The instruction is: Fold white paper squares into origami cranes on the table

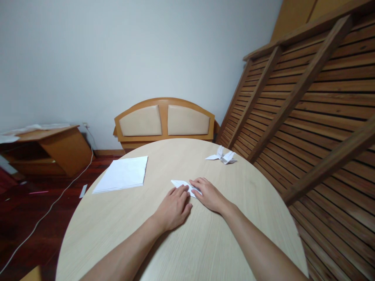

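Observation:
A small folded piece of white paper [179, 182] lies on the round table, its pointed end toward the far left. My left hand [175, 207] presses its bent fingertips onto the near edge of the paper, thumb out to the right. From the right, my right hand [207, 193] grips the paper's other end between thumb and fingers. Part of the folded sheet is hidden beneath my fingers. Farther back on the right stands a folded white paper crane [222, 155], apart from both hands.
A stack of white paper sheets [123, 173] lies on the left of the round wooden table [202, 242]. Beyond the table stands a padded headboard [164, 102]. A slatted wooden frame [293, 105] leans along the right. On the floor, a white cable [58, 199] runs past a low cabinet [70, 150].

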A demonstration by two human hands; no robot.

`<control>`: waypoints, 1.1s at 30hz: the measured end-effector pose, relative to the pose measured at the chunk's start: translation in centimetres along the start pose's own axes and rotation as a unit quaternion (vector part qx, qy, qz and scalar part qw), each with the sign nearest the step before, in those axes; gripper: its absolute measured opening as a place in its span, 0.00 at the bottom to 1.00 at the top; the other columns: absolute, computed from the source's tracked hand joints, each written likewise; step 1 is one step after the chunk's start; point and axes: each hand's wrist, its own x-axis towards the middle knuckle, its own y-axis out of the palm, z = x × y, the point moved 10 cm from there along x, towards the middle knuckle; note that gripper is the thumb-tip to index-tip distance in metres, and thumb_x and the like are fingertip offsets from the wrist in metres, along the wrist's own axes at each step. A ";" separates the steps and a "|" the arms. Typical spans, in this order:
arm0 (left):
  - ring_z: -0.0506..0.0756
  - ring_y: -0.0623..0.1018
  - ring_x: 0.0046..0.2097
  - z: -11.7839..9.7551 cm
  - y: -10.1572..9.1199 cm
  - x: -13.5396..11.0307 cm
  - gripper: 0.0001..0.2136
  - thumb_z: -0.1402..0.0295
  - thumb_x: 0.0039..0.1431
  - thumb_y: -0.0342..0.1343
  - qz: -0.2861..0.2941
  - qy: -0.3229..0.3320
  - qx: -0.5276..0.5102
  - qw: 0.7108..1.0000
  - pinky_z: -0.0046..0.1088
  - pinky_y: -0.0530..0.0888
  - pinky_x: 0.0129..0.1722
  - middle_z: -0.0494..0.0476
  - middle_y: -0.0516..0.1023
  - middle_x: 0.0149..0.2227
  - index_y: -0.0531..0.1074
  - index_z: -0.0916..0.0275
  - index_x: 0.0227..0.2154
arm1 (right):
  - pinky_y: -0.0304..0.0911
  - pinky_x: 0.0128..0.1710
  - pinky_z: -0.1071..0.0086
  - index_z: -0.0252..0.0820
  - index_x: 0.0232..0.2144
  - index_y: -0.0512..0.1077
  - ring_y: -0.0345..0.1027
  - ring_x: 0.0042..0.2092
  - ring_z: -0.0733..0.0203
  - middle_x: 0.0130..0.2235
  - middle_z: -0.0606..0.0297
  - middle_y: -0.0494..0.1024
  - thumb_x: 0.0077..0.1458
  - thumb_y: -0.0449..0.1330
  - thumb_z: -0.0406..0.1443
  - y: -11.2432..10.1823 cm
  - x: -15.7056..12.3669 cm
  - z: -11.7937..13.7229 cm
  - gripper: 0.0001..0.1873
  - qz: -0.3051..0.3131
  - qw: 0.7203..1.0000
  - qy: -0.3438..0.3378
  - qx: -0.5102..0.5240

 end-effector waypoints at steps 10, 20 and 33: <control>0.62 0.62 0.66 0.3 0.2 -0.1 0.14 0.67 0.66 0.46 0.001 -0.015 0.019 1.000 0.47 0.60 0.64 0.67 0.64 0.64 0.68 0.65 0.50 | 0.54 0.62 0.54 0.44 0.61 0.66 0.58 0.63 0.50 0.61 0.56 0.69 0.66 0.52 0.41 0.8 -0.6 1.1 0.23 0.066 0.997 -0.006 -0.044; 0.60 0.57 0.69 2.1 1.0 0.4 0.25 0.66 0.66 0.44 0.013 -0.066 -0.016 0.998 0.48 0.54 0.67 0.64 0.59 0.68 0.55 0.64 0.65 | 0.49 0.66 0.52 0.51 0.65 0.60 0.48 0.69 0.49 0.66 0.66 0.63 0.66 0.52 0.39 1.4 -1.0 1.5 0.26 0.111 0.993 -0.029 -0.005; 0.63 0.58 0.68 2.8 1.6 0.2 0.25 0.59 0.70 0.39 0.029 -0.096 0.023 0.995 0.52 0.55 0.65 0.61 0.57 0.68 0.56 0.61 0.66 | 0.52 0.65 0.52 0.45 0.64 0.62 0.54 0.67 0.51 0.64 0.57 0.66 0.67 0.51 0.38 1.6 -0.8 -0.3 0.24 0.082 0.996 0.021 -0.037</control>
